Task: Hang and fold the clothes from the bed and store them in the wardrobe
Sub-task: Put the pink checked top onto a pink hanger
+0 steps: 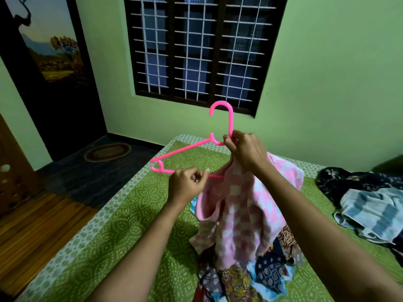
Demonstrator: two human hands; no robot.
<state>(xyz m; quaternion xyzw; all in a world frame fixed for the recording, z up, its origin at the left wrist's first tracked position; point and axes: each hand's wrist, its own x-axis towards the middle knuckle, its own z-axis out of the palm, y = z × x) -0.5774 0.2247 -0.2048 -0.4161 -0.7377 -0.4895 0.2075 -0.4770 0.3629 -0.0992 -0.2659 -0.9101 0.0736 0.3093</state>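
Note:
A pink plastic hanger (185, 149) is held up over the bed, hook pointing upward. My right hand (246, 151) grips it at the base of the hook, together with the top of a pink and white checked garment (242, 216). The garment hangs down from the hanger's right side, and that arm of the hanger is hidden inside it. My left hand (185, 186) pinches the garment's edge at the hanger's lower bar. The garment's lower part rests on a pile of patterned clothes (246, 277) on the bed.
The bed (122, 232) has a green patterned cover. Dark floral and blue striped clothes (366, 203) lie at its right. A barred window (200, 49) is in the green wall ahead. Left of the bed are a wooden floor, a small oval mat (108, 151) and a dark door.

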